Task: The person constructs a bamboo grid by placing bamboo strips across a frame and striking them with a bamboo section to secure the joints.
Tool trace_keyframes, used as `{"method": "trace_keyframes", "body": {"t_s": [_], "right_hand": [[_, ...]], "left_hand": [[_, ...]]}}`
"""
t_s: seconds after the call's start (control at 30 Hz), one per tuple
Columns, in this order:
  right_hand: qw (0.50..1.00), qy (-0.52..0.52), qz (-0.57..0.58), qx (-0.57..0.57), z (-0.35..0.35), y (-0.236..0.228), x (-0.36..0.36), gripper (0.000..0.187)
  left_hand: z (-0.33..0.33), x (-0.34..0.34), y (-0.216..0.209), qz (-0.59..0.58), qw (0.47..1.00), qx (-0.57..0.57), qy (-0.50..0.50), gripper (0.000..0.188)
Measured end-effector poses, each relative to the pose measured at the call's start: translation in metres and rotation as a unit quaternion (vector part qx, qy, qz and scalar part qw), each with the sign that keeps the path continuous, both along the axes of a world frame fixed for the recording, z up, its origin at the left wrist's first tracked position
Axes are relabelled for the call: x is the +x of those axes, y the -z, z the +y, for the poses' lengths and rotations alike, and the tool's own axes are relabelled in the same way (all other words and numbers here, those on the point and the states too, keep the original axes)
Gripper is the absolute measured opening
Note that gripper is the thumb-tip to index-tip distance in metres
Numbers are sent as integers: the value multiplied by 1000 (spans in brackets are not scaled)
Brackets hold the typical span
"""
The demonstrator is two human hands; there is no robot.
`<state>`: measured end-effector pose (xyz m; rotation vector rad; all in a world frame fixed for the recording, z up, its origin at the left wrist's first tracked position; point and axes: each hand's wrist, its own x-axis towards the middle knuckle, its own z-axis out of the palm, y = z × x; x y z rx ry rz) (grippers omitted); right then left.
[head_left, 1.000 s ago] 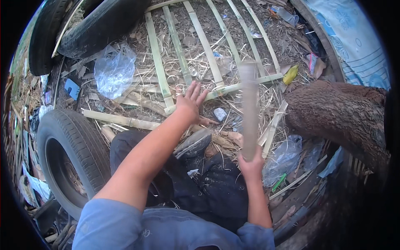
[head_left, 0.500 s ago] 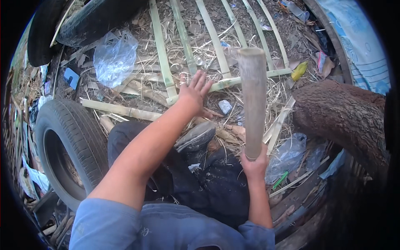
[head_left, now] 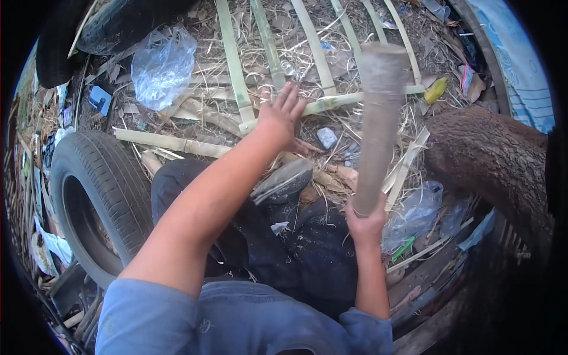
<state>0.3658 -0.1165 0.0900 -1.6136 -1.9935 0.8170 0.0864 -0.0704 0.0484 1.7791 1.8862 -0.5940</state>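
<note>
My right hand (head_left: pixel 365 220) grips the lower end of a thick, pale wooden club (head_left: pixel 376 124), held upright and raised toward the camera. My left hand (head_left: pixel 280 116) reaches forward with fingers spread and rests on a lattice of split bamboo strips (head_left: pixel 238 77) lying on the straw-strewn ground, at the spot where a cross strip (head_left: pixel 337 102) meets an upright strip. My legs in dark trousers and one grey shoe (head_left: pixel 283 182) are folded beneath me, just behind the lattice.
A car tyre (head_left: pixel 97 195) stands at my left, another dark tyre (head_left: pixel 118 26) at the upper left. A crumpled clear plastic bag (head_left: pixel 161 64) lies on the straw. A thick tree trunk (head_left: pixel 503 165) rises at the right, with plastic litter (head_left: pixel 414 216) at its base.
The club in my right hand has risen higher and closer to the camera. My left hand has stayed pressed on the bamboo lattice.
</note>
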Motion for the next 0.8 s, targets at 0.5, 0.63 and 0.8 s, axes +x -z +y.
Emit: {"method": "trace_keyframes", "body": {"t_s": [0.5,0.63,0.8], "right_hand": [[1000,-8,17,-10,0,-7,-1,48],[992,-37,-121,-12,9,0,7,49],[997,-47,-22,48,-6,4,2,49]], "left_hand": [[0,-2,-1,17,999,-22,27,130],[12,-1,-11,23,999,-6,37,129],[2,-2,-9,28,999,-26,37,128]]}}
